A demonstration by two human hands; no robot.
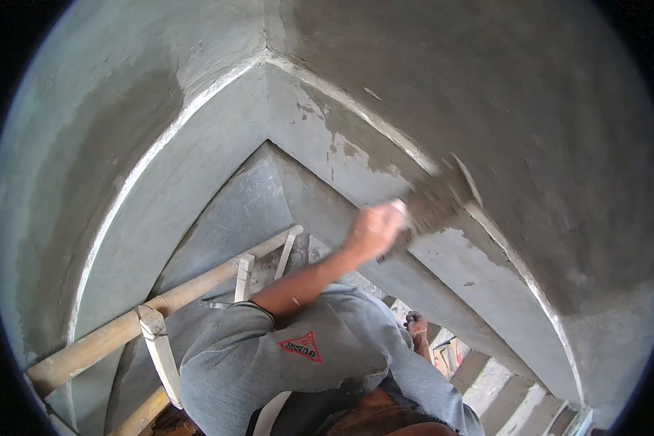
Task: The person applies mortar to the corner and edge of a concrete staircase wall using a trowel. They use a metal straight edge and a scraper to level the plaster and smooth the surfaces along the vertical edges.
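My left hand (pixel 374 229) reaches up and to the right from the grey sleeve and is shut on the handle of a plastering trowel (pixel 439 198). The trowel blade is coated in wet grey mortar and presses against the raised white edge of a plastered ledge (pixel 487 218) on the right wall. Fresh dark plaster (pixel 530 131) covers the wall above that edge. My grey shirt with a red triangle patch (pixel 301 347) fills the bottom of the view. My right hand is out of sight.
Two plastered walls meet in a corner (pixel 267 62) straight ahead. A bamboo scaffold pole (pixel 123 328) with pale wooden cross pieces (pixel 158 349) runs diagonally at lower left. A bare foot (pixel 416 325) rests below, near blocks or steps (pixel 487 381) at lower right.
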